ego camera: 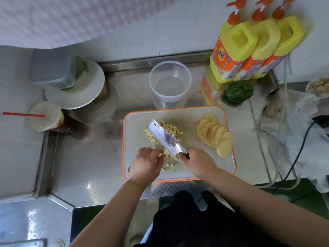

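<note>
Gripping the cleaver [166, 138] by its handle, the right hand [199, 162] sets the blade in pale potato cubes [171, 130]. The left hand [146, 164] curls on some cubes on the orange-rimmed cutting board [195, 168]. Potato slices [216, 134] lie right; a clear container [170, 84] stands behind on the table [89, 166].

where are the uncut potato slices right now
In the head view, the potato slices lie fanned along the right side of the orange-rimmed cutting board, right of the cleaver and the diced potato.
</note>
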Demonstrator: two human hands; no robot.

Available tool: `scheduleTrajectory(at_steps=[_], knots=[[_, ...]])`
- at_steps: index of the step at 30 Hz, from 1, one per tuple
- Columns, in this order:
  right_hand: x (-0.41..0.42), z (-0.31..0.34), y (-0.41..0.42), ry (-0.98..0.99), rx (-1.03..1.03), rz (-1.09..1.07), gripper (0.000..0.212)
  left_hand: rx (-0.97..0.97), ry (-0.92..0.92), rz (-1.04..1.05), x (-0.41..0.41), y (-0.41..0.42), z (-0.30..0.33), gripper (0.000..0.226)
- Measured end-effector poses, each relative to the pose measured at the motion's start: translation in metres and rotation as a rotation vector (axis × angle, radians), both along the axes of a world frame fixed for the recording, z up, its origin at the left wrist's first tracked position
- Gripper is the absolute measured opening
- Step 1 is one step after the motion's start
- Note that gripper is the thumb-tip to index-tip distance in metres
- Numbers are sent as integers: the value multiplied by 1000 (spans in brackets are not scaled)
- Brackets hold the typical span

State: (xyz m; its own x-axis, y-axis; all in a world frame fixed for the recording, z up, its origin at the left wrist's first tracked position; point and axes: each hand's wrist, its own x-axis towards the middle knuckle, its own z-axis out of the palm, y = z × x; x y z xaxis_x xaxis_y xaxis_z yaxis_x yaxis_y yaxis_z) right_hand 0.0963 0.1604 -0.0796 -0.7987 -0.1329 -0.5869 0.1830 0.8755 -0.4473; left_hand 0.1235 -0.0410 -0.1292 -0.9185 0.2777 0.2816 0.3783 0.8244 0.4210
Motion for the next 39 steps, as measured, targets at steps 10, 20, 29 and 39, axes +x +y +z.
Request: scheduleTrajectory(at_steps=[10,20,29,39], knots=[[-6,7,0,60,-13,-47,46,758,-537,638,-35,20,40,22],[-4,11,-3,156,112,14,51,1366,-696,890,-73,12,45,41],[2,11,6,184,114,25,48,1170,-762,837,-79,7,39,43],[4,5,15,74,16,-93,48,1006,-689,691,-70,8,41,37]])
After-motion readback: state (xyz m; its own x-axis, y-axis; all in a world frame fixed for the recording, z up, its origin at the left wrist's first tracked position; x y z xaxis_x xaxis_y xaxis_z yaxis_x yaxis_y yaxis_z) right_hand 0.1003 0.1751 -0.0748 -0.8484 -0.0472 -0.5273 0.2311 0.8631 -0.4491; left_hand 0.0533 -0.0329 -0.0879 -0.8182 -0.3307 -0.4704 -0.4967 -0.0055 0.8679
